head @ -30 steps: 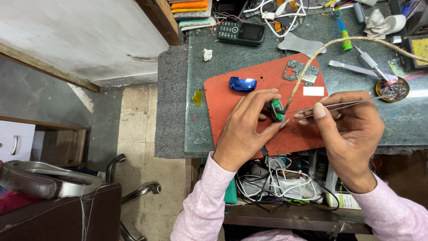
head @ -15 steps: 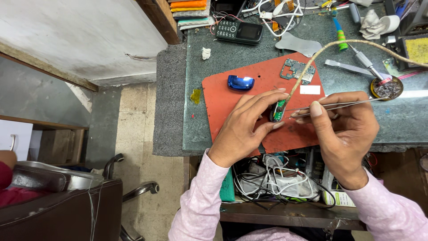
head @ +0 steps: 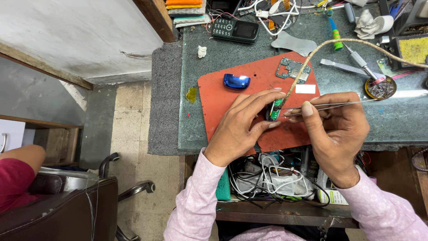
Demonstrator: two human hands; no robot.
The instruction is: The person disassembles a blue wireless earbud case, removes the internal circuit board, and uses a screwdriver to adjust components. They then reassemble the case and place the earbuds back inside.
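Observation:
My left hand (head: 243, 127) pinches a small green circuit board (head: 274, 109) between thumb and fingers, held over a red work mat (head: 223, 96). My right hand (head: 336, 129) grips metal tweezers (head: 339, 105) whose tips point left at the small board. A braided tan cable (head: 312, 56) runs from the board up and off to the right. A second, larger green circuit board (head: 292, 69) lies at the mat's far side, and a small blue plastic piece (head: 236, 81) sits on the mat to the left.
A dark keypad phone (head: 235, 29), tangled wires (head: 272, 9), a screwdriver (head: 360, 58), a round tin of solder bits (head: 380, 87) and a yellow sponge (head: 413, 49) lie on the grey bench. Cables fill the shelf (head: 267, 178) below. A chair (head: 67, 205) stands at left.
The view shifted slightly. My hands stay together over the mat, with the tweezers still at the small board.

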